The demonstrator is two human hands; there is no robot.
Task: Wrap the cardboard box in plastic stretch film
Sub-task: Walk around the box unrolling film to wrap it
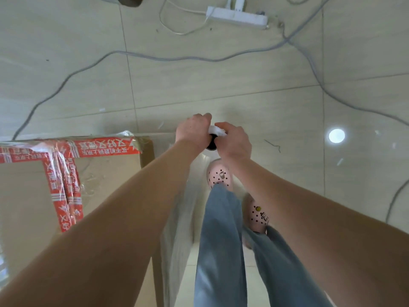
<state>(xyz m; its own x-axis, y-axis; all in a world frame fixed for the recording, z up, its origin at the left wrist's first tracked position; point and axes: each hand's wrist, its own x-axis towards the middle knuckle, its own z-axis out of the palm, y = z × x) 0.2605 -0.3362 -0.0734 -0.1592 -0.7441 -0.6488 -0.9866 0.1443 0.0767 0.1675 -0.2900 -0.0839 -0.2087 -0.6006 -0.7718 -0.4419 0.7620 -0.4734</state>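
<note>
A large cardboard box (26, 196) with red printed tape stands at the left, its top partly covered in clear film. Beyond its right corner, my left hand (193, 131) and my right hand (234, 140) both grip the top end of an upright stretch film roll (215, 135), white with a dark core hole. A sheet of clear film (179, 229) hangs from the roll down along the box's right side. Most of the roll is hidden under my hands and arms.
A tiled floor (243, 85) surrounds the box. Grey cables (155, 57) snake across it, and a white power strip (236, 17) lies at the top. My legs in blue jeans and pink clogs (219, 176) stand right of the box.
</note>
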